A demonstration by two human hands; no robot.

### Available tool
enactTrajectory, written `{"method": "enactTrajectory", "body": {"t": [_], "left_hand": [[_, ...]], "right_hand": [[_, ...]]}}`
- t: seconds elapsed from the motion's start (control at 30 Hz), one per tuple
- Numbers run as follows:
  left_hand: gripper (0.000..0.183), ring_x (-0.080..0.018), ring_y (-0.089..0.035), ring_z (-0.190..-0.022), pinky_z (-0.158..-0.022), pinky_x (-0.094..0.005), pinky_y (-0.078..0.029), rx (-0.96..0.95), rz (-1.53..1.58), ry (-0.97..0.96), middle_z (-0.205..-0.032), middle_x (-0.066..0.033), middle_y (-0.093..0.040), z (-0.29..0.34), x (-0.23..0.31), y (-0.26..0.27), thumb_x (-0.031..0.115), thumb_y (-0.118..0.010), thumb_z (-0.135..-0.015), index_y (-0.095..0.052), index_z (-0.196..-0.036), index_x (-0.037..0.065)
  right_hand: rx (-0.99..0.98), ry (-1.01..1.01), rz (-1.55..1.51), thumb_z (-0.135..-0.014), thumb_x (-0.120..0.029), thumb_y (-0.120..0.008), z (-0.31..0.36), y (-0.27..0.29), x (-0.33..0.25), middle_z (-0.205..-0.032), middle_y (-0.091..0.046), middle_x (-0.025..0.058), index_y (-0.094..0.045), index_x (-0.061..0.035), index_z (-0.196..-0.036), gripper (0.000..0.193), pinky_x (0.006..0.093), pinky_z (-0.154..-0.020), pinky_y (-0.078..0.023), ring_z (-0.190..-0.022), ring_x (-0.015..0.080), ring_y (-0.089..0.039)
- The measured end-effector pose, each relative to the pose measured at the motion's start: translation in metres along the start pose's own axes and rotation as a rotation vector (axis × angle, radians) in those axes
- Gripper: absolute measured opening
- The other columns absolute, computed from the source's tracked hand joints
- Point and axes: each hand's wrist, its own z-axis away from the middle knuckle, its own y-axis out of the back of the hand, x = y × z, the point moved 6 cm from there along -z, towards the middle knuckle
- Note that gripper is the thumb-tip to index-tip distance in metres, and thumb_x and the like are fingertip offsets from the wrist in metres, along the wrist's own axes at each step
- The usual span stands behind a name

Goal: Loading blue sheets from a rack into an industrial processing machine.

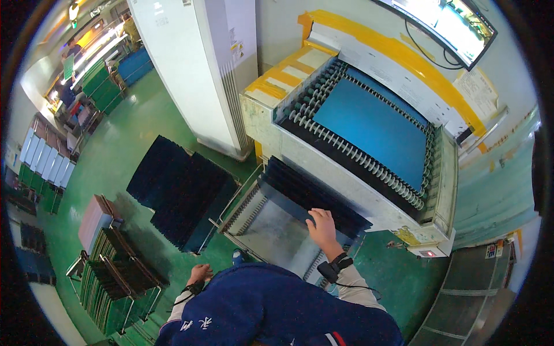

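Observation:
My right hand reaches forward over a wheeled rack, its slightly bent fingers at the edge of the front dark panel; whether they touch it I cannot tell. Several more dark thin panels stand close together behind that one. Low at my left side, my left hand is loosely curled, with nothing visible in it. Beyond the rack, a flat blue panel lies on the rollers of a conveyor machine.
To the left stands another batch of dark panels. Nearer, a rack holds green-edged boards. A tall white cabinet rises beside the machine, and a screen hangs above it. A grey metal cabinet is at the right.

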Motion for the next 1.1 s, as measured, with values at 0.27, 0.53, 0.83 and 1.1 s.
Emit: {"method": "enactTrajectory", "body": {"t": [0.27, 0.53, 0.83, 1.1], "left_hand": [[0.033, -0.0290, -0.065, -0.068, -0.049, -0.0358, -0.052, -0.003, -0.065, 0.010, -0.094, -0.0164, -0.064, 0.007, 0.003, -0.015, 0.022, -0.059, -0.086, -0.054, -0.109, -0.001], [0.040, -0.0293, -0.064, -0.085, -0.063, -0.0384, -0.051, -0.070, -0.319, 0.009, -0.100, -0.0155, -0.063, 0.032, 0.006, -0.022, 0.030, -0.064, -0.084, -0.055, -0.111, 0.001], [0.043, -0.0251, -0.059, -0.098, -0.083, -0.0355, -0.047, -0.473, -1.010, -0.482, -0.109, -0.0156, -0.061, 0.128, 0.051, -0.055, 0.035, -0.057, -0.088, -0.059, -0.114, 0.000], [0.041, -0.0247, -0.059, -0.100, -0.085, -0.0364, -0.046, -0.500, -1.007, -0.456, -0.112, -0.0139, -0.060, 0.155, 0.045, -0.055, 0.034, -0.055, -0.089, -0.058, -0.115, 0.002]], "right_hand": [[-0.066, -0.024, 0.028, -0.078, -0.017, -0.063, 0.013, -0.012, 0.003, -0.097, -0.060, 0.0127, -0.060, -0.0043, -0.104, 0.030, 0.0416, -0.081, -0.043, -0.091, 0.0320, -0.055], [-0.318, -0.237, 0.214, -0.078, -0.020, -0.063, 0.014, -0.042, 0.048, -0.083, -0.063, 0.0154, -0.059, -0.0034, -0.086, 0.018, 0.0465, -0.067, -0.046, -0.079, 0.0355, -0.060], [-0.378, -0.307, 0.227, -0.080, -0.024, -0.060, -0.002, -0.043, 0.071, -0.084, -0.065, 0.0163, -0.063, -0.0048, -0.084, 0.020, 0.0460, -0.069, -0.049, -0.082, 0.0348, -0.063], [-0.384, -0.316, 0.215, -0.081, -0.024, -0.059, -0.006, -0.042, 0.072, -0.084, -0.065, 0.0158, -0.063, -0.0057, -0.086, 0.019, 0.0455, -0.070, -0.049, -0.082, 0.0336, -0.063]]}}
